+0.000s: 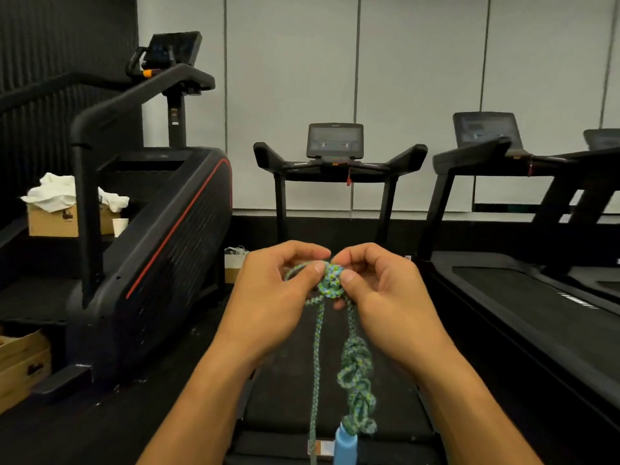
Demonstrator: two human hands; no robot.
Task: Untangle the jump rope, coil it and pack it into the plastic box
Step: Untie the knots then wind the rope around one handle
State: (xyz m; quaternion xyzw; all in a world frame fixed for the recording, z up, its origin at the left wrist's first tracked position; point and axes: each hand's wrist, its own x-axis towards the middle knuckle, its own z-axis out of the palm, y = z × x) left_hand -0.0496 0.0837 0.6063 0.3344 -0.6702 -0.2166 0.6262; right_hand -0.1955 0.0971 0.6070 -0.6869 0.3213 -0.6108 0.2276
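Note:
A braided green-and-blue jump rope [317,347] hangs in front of me over a treadmill belt. Its knot [330,278] sits between my two hands at chest height. My left hand [275,290] pinches the knot from the left with thumb and fingers. From the right, my right hand [385,290] pinches the same knot. Below the knot one plain strand drops straight down, and a second strand is bunched into a chain of loops [357,374]. A light blue handle [345,444] hangs at the bottom of that chain. No plastic box is in view.
A treadmill [339,162] stands straight ahead, its belt under my hands. Another treadmill [523,286] is to the right. A stair-climber machine [161,236] is on the left. Cardboard boxes [23,364] and a box with white cloth [57,209] sit far left.

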